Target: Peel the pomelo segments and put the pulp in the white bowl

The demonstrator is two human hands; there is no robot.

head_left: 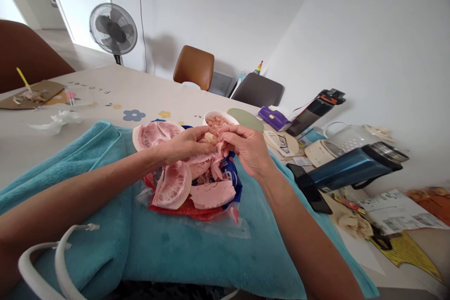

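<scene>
A cardboard sheet (33, 91) lies at the far left of the table (105, 93), and a fan (113, 29) stands on the floor beyond. A teal towel (168, 253) is spread over the near edge, and a plastic bag (211, 222) on it is heaped with thick pink peel (172, 187). The left hand (184, 146) reaches in over the towel, its fingers closed on a pale segment (211, 139) of fruit. The segment is held above the bag, just in front of a white bowl (227, 115) that holds loose pulp. Behind the bowl, a brown chair (194, 66) stands at the far side of the table. The right hand (248, 147) pinches the same segment from the other side, so the fingertips of both hands meet on it. Further right lie glasses (283, 143), a dark bottle (316, 108) on its side, a phone (309, 190), a blue flask (351, 166) and printed papers (397, 208).
</scene>
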